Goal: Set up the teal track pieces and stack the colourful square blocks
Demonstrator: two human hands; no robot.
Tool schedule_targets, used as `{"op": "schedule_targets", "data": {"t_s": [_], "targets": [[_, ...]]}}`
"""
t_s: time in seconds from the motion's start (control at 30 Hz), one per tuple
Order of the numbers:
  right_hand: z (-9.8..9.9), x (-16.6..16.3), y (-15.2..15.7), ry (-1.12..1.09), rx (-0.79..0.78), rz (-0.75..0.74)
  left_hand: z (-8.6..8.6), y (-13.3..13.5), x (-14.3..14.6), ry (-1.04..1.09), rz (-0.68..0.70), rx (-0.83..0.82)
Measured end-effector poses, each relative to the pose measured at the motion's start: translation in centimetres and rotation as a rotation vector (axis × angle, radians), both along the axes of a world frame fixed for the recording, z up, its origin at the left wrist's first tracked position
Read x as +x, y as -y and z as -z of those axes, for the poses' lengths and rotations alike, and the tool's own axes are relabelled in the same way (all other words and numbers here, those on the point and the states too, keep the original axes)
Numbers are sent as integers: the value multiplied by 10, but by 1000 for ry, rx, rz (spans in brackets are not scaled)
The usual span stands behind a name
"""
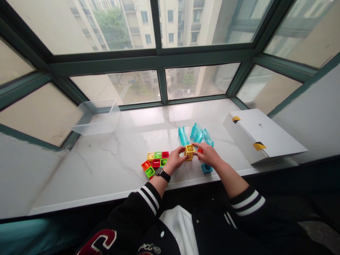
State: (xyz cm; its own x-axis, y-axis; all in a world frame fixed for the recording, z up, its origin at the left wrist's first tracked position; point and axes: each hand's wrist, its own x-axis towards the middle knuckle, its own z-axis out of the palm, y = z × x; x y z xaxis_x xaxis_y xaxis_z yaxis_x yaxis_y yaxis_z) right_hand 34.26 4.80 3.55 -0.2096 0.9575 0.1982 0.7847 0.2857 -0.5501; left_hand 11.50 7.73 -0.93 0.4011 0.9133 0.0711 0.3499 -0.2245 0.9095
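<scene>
**Both hands on the yellow cube, most pieces still loose**

Your black jacket sleeves with white-striped cuffs (151, 198) fill the near edge of the view, and beyond them both hands meet over the white marble worktop (106, 159) of the window bay. Your left hand (174, 161), with a black wristwatch (163, 174) at the wrist, and your right hand (208, 154) pinch the small yellow hollow plastic cube (189, 151) between them; the fingers of both hands are closed narrowly on its sides, holding it at or just above the worktop.

Left of the yellow cube lies a cluster of flat square plastic frames in red, green, orange and yellow (156, 163), lying close together. Behind the cube lie three translucent teal ribbed curved track pieces (196, 134), apart from the cube. Just right of it and nearer you, a small teal block (206, 168) sits under your right wrist.

Judging by this, assembly looks early: only the one cube is in hand, and the track pieces and frames seem unconnected to it.

Further off, a clear plastic tub (98, 117) stands far left of the cube, and a white cardboard box with yellow tape (261, 136) far right.
</scene>
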Motion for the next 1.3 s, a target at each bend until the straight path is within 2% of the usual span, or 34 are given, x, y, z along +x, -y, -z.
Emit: {"op": "schedule_targets", "data": {"t_s": [0.27, 0.37, 0.47, 0.67, 0.77, 0.9, 1.07, 1.2, 1.3], "targets": [[0, 1, 0, 4, -8, -3, -4, 5, 1, -84, 11, 78], [3, 2, 0, -4, 8, -6, -8, 6, -7, -162, 8, 122], [8, 2, 0, -13, 23, -6, -13, 9, -31, -211, -41, 168], [15, 3, -1, -14, 37, 1, -18, 32, -108, -313, -235, 333], [17, 4, -2, -12, 48, -8, -11, 46, -140, -339, -317, 395], [17, 4, -1, -5, 61, -31, 7, 59, -166, -348, -411, 366], [1, -3, 9, -29, 159, 2, 16, 62, -171, -337, -427, 351], [-21, -22, 31, -130, 281, 86, 7, 61, -159, -357, -398, 389], [-29, -48, 48, -213, 230, 53, 0, 60, -141, -379, -330, 414]]}}
